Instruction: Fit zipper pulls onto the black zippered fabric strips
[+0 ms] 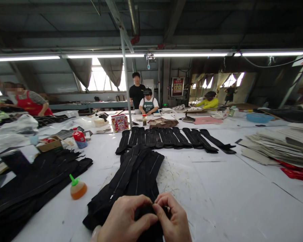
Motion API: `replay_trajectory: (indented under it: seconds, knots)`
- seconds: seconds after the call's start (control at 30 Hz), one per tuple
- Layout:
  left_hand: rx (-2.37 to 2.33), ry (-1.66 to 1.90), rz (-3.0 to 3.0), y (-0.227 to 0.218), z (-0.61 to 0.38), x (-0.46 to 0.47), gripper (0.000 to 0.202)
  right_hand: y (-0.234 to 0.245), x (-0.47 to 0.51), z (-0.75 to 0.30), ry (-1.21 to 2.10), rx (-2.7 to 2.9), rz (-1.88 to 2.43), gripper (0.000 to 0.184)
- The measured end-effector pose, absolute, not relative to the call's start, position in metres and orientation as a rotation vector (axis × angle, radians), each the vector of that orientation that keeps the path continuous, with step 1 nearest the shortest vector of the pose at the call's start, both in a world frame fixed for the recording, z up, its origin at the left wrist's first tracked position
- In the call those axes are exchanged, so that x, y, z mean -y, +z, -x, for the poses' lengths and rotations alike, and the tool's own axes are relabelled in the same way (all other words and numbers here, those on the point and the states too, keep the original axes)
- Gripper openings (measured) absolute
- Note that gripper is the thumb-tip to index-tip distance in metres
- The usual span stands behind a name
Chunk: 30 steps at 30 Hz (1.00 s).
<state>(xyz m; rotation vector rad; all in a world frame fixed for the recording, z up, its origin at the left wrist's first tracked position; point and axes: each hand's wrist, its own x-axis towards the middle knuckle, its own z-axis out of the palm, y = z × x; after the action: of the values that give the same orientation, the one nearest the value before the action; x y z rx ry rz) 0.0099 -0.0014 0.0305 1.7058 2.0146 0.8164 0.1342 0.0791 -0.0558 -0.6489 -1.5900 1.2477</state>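
Note:
My left hand point(125, 218) and my right hand point(173, 218) meet at the near table edge, fingers curled and pinched together on the near end of a black zippered fabric strip point(133, 174). That strip tops a stack of like strips running away from me. Thumbs and forefingers touch at the strip's end; what exactly they pinch there is too small to see. A small bottle of orange liquid with a green cap point(78, 189) stands just left of the stack.
A row of black strips point(171, 137) lies across the white table point(229, 188) farther back. A heap of black fabric point(32, 188) is at left, grey card stacks point(280, 144) at right. A red bottle point(79, 137) and printed box point(119, 122) stand beyond. Several people work at the far end.

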Motion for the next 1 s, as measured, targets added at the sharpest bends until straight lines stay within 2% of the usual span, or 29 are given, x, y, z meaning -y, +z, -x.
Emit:
replay_trajectory:
  seconds: [0.3, 0.53, 1.0]
  knots:
    - [-2.148, 0.652, -1.757, 0.037, -0.004, -0.002, 0.014, -0.067, -0.079, -0.135, 1.183, 1.54, 0.663, 0.016]
    - [-2.14, 0.593, -1.76, 0.044, -0.003, 0.0, 0.016, -0.049, -0.074, -0.143, 1.302, 1.609, 0.746, 0.017]
    - [-2.1, 0.571, -1.832, 0.047, -0.002, 0.003, 0.016, -0.039, -0.069, -0.148, 1.317, 1.614, 0.729, 0.017]
